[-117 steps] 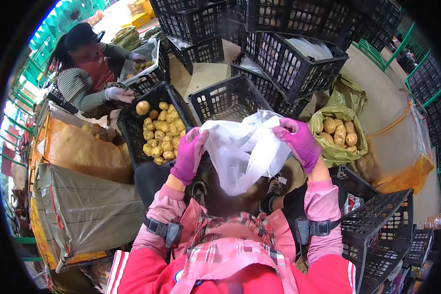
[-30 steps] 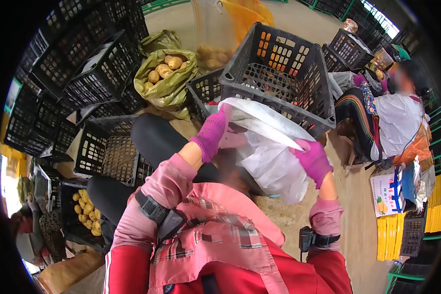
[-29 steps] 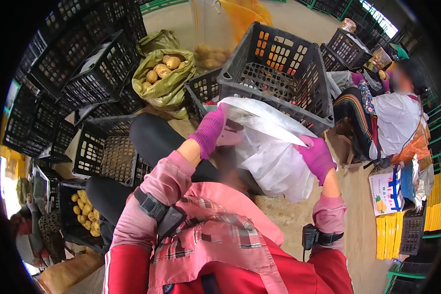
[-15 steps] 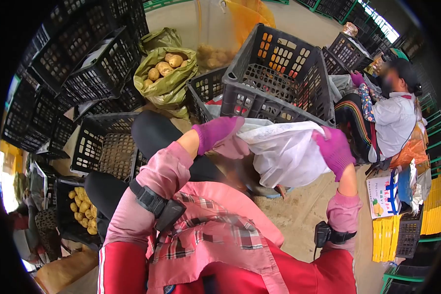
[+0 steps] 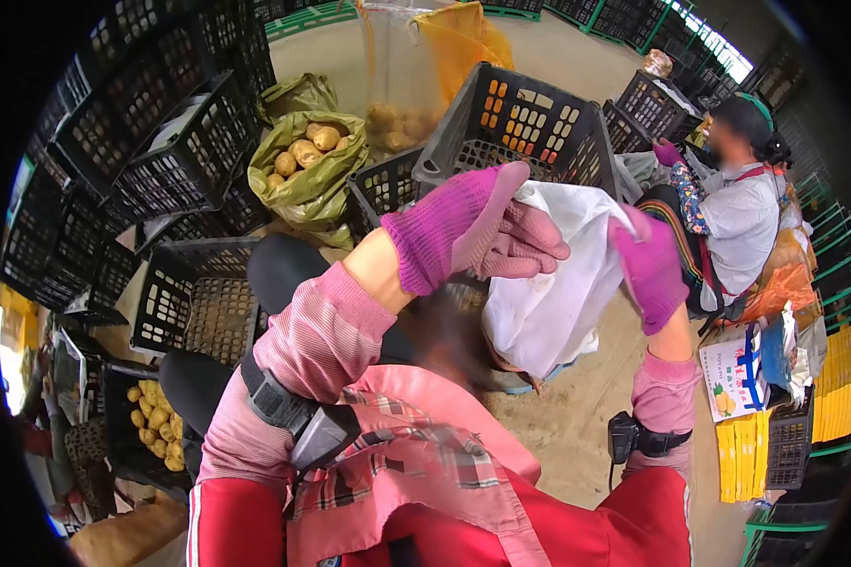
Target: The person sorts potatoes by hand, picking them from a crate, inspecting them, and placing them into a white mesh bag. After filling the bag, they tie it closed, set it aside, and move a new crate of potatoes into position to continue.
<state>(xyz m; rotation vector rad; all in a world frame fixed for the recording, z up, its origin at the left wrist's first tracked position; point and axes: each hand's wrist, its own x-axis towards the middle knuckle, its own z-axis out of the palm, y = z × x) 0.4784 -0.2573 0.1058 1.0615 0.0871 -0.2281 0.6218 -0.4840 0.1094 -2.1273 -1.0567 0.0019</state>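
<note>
My left hand (image 5: 477, 231), in a purple glove with a pinkish palm, is raised at the near side of a white bag (image 5: 563, 293). Its thumb is apart from the loosely bent fingers, and I see nothing gripped between them. The bag's upper edge runs behind that thumb. My right hand (image 5: 651, 269), gloved the same way, is closed on the bag's right edge; its fingertips are partly hidden. The bag hangs down loosely over the floor. Just beyond it stands a black plastic crate (image 5: 529, 123), tilted on a lower crate (image 5: 383, 194).
A green bag of potatoes (image 5: 307, 180) stands front left, beside another black crate (image 5: 199, 302). Potatoes fill a crate (image 5: 156, 430) at lower left. Crates (image 5: 175, 142) are stacked left. A seated person (image 5: 742, 208) works at right, near a printed carton (image 5: 733, 373) and yellow stacks (image 5: 742, 454).
My left hand has risen and moved right, its fingers loosened from the bag's edge. The bag has narrowed and shifted a little right. The view has tilted slightly.
</note>
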